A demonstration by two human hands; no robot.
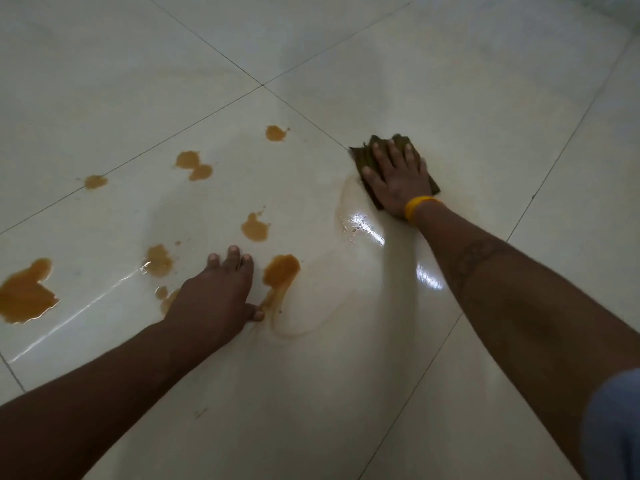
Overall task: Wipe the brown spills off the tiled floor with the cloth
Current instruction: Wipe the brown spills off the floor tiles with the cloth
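The likeliest trouble, as I judge it, is the left hand (pixel 211 294), which rests flat on the floor (pixel 450 81) among the brown spills (pixel 256 227); its thumb lies at the thin tail running down from one puddle (pixel 281 270), and a small patch (pixel 168 299) sits right at its other side, so any shift of weight could drag liquid across tile that looks already wiped. A wet, glossy film (pixel 363 226) lies between the two arms, and a hand pressed down on it might slide. The cloth (pixel 367 157) is small, dark and olive, so it may soak through before the large puddle (pixel 24 294) near the left edge of the floor is reached, and would then smear rather than lift. The cloth lies on the tile just past a grout line, well apart from the remaining spills. The right hand (pixel 398 181), a yellow band (pixel 417 206) at its wrist, presses flat on top of it with fingers (pixel 379 155) straight and slightly spread; cloth shows beyond the fingertips, to the left of the hand and at its right edge. The left hand's fingers are straight, close together and hold nothing.
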